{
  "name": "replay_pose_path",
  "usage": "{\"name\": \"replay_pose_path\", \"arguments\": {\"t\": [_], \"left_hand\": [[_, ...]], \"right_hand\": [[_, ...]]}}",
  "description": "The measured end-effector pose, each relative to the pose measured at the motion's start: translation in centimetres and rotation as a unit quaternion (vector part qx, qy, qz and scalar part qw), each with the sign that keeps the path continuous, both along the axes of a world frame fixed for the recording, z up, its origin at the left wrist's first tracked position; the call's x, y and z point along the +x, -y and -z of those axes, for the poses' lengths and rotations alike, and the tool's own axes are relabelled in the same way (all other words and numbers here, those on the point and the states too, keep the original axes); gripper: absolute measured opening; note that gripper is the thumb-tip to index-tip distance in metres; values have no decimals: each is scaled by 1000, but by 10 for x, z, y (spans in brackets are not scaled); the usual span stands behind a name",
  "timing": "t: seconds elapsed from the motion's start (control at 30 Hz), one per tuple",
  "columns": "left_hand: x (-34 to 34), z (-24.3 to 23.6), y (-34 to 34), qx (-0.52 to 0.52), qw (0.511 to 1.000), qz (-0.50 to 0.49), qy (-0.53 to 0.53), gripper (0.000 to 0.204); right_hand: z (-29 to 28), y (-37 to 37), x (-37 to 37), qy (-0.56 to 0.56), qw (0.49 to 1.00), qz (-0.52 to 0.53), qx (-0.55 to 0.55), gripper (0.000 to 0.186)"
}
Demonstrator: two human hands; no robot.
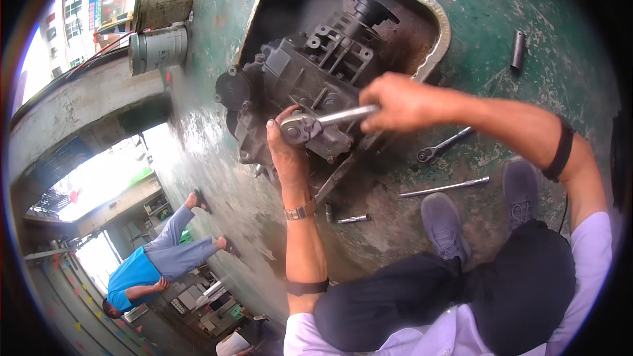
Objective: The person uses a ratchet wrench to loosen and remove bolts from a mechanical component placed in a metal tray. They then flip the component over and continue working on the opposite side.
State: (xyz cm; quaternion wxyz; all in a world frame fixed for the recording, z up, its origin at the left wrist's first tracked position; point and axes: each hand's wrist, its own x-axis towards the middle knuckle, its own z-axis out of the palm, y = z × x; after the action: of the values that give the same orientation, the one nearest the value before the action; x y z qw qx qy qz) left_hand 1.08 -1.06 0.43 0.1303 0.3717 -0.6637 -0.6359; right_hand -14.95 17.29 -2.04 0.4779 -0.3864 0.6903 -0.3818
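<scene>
A dark, oily engine unit (pixel 310 72) lies half in a sunken metal tray (pixel 435 23) on the green floor. My right hand (pixel 395 100) grips the handle of a silver ratchet wrench (pixel 316 122) whose head sits on the unit's near side. My left hand (pixel 285 148) cups the ratchet head from below, thumb against it. A watch is on my left wrist.
Loose tools lie on the floor: a ring spanner (pixel 443 145), a long extension bar (pixel 443 188), small sockets (pixel 353 219) and a dark socket (pixel 518 49). My grey shoes (pixel 445 224) stand close by. Two cans (pixel 158 26) stand at the left; a person in blue (pixel 155 264) walks beyond.
</scene>
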Motion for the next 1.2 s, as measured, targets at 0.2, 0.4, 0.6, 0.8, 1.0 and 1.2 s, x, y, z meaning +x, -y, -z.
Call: {"name": "replay_pose_path", "arguments": {"t": [0.2, 0.4, 0.6, 0.8, 1.0, 1.2], "left_hand": [[6, 4, 13, 141, 989, -11, -33, 66], [14, 8, 13, 83, 994, 38, -67, 46], [8, -3, 4, -53, 995, 88, 13, 36], [-1, 2, 2, -257, 955, 124, 87, 27], [-6, 5, -6, -400, 901, 108, 128, 11], [-15, 6, -10, -533, 806, 98, 238, 22]], "right_hand": [[-50, 22, -55, -350, 926, -55, -130, 18], [15, -22, -29, -109, 979, 97, -144, 25], [32, -87, -18, 31, 984, 140, -103, 27], [46, -141, 9, 63, 984, 152, -67, 21], [63, -160, 34, 83, 987, 130, -46, 23], [63, -164, 38, 88, 988, 122, -31, 24]]}}
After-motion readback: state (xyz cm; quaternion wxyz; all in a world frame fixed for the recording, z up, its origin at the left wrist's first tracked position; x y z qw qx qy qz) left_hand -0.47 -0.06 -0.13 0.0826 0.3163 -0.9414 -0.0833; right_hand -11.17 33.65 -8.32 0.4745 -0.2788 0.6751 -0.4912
